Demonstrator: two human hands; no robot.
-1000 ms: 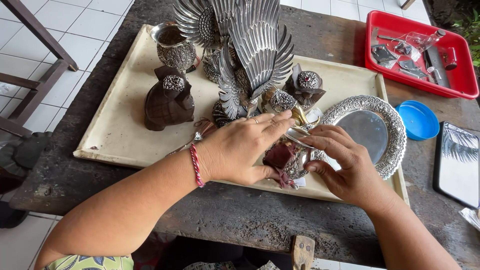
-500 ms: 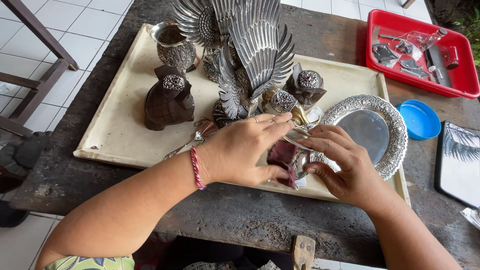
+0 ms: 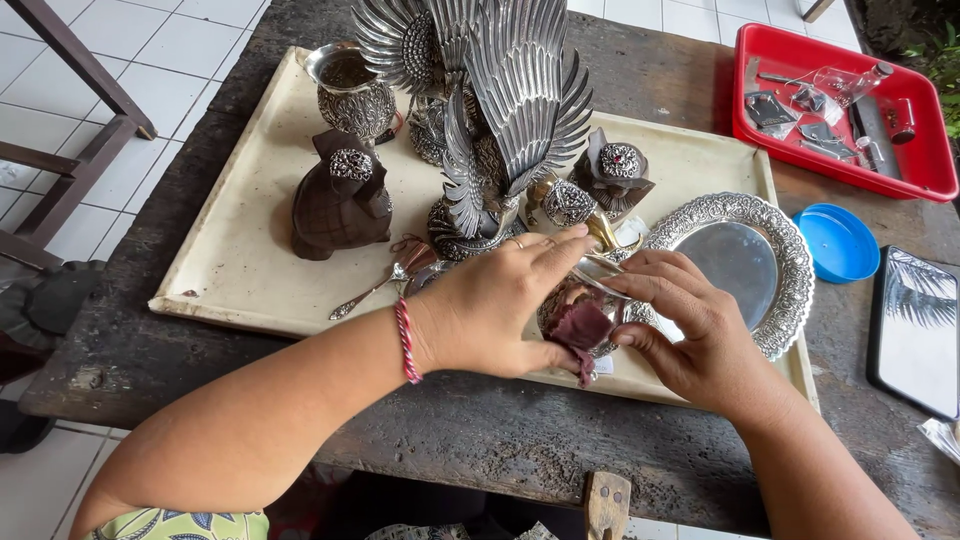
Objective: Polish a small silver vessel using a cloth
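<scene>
While the left hand (image 3: pixel 500 305) grips the small silver piece (image 3: pixel 590 290) and the right hand (image 3: pixel 690 330) pinches a maroon cloth (image 3: pixel 582 328) against it between them, polishing looks mid-way, tarnish unclear.

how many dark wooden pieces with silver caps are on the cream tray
2 in clear view: one dark wooden piece at the tray's left, beside the winged silver bird statue, and a smaller wooden piece right of the statue, behind the hands. Others may be hidden behind the statue.
</scene>
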